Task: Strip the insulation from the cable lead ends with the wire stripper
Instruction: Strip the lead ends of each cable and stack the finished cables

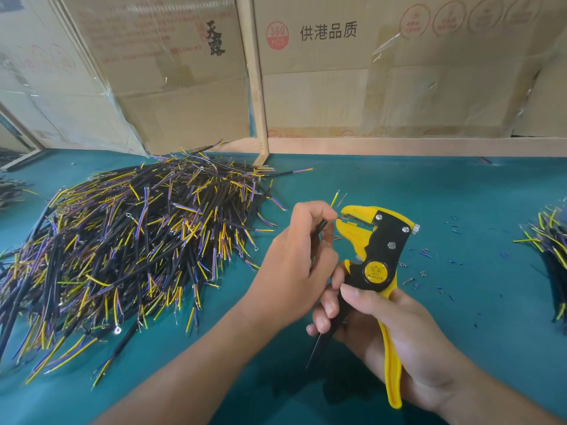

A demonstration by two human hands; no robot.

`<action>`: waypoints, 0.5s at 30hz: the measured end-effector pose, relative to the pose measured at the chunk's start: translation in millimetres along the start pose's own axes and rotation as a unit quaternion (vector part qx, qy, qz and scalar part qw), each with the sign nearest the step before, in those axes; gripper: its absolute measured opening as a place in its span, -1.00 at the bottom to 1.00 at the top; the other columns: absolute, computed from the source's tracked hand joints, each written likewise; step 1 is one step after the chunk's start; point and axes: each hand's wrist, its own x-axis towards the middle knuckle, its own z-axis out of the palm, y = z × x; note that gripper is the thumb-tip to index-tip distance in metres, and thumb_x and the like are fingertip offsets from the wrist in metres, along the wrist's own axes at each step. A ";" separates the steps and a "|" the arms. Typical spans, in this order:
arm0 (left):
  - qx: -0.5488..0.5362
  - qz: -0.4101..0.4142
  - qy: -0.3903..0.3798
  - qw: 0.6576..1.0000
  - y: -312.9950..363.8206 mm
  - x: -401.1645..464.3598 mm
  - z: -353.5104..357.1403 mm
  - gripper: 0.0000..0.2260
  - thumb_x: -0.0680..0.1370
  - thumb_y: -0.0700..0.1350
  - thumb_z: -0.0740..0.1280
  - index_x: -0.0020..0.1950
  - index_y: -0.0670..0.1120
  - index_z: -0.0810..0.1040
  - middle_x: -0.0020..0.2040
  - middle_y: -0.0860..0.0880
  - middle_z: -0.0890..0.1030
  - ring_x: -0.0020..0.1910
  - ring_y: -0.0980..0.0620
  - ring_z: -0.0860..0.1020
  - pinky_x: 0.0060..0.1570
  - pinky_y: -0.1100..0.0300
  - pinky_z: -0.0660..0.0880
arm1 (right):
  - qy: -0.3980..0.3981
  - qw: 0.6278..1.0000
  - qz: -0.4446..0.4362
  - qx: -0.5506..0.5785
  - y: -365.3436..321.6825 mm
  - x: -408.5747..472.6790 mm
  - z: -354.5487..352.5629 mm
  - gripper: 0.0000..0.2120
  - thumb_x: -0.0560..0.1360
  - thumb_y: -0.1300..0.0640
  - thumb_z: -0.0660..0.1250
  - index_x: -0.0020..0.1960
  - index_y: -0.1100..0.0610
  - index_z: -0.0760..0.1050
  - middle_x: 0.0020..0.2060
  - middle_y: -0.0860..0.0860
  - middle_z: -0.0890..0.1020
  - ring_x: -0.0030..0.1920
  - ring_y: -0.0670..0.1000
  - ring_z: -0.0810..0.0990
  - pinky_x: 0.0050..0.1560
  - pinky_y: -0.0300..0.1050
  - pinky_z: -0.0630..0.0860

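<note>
My left hand (294, 259) pinches a black cable (319, 228) and feeds one thin red lead into the jaws of the yellow and black wire stripper (377, 256). A yellow lead (335, 197) of the same cable sticks up above my fingers. My right hand (383, 338) grips the stripper's handles, thumb lying below the round yellow pivot. The cable's black tail hangs down between my hands.
A big heap of black cables with yellow, purple and brown leads (129, 250) covers the green table (429, 191) on the left. A smaller bundle (552, 240) lies at the right edge. Small insulation scraps (429, 259) are scattered right of the stripper. Cardboard boxes (368, 72) line the back.
</note>
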 end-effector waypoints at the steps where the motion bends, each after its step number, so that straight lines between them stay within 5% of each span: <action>1: 0.010 0.007 0.004 1.000 -0.8 0.6 0.6 -0.68 0.60 -0.32 0.13 0.13 0.13 0.29 -0.22 0.10 0.50 -0.54 0.13 0.55 -0.48 0.44 0.39 | -0.002 1.000 0.000 -0.001 0.0 0.2 -0.4 -0.91 0.45 0.23 0.34 -0.09 0.25 0.55 -0.30 0.22 0.48 -0.28 0.18 0.54 -0.09 0.10 0.61; 7: 0.075 0.048 0.030 0.996 -5.0 2.8 2.2 -0.63 0.55 -0.33 0.19 0.15 0.13 0.29 -0.17 0.14 0.49 -0.33 0.13 0.51 -0.28 0.44 0.35 | -0.008 0.999 0.005 -0.043 -1.1 0.3 -2.8 -0.85 0.48 0.11 0.37 -0.18 0.18 0.52 -0.35 0.15 0.44 -0.35 0.12 0.48 -0.20 0.01 0.57; 12: 0.062 0.061 0.039 0.995 -7.4 3.5 2.5 -0.78 0.59 -0.22 0.20 0.14 0.06 0.31 -0.20 0.06 0.47 -0.29 0.03 0.42 -0.28 0.31 0.35 | -0.011 0.999 0.006 -0.042 -1.5 -1.1 -4.9 -0.66 0.42 -0.02 0.55 -0.17 0.17 0.47 -0.39 0.12 0.39 -0.41 0.09 0.42 -0.27 0.01 0.53; 15: 0.049 0.064 0.037 0.996 -7.1 3.7 2.5 -0.83 0.61 -0.18 0.19 0.14 0.04 0.31 -0.19 0.02 0.48 -0.29 0.00 0.42 -0.28 0.26 0.37 | 0.005 0.999 0.017 -0.031 -3.0 -2.5 -2.8 -0.73 0.44 0.01 0.46 -0.20 0.19 0.47 -0.41 0.12 0.35 -0.45 0.08 0.37 -0.33 0.01 0.49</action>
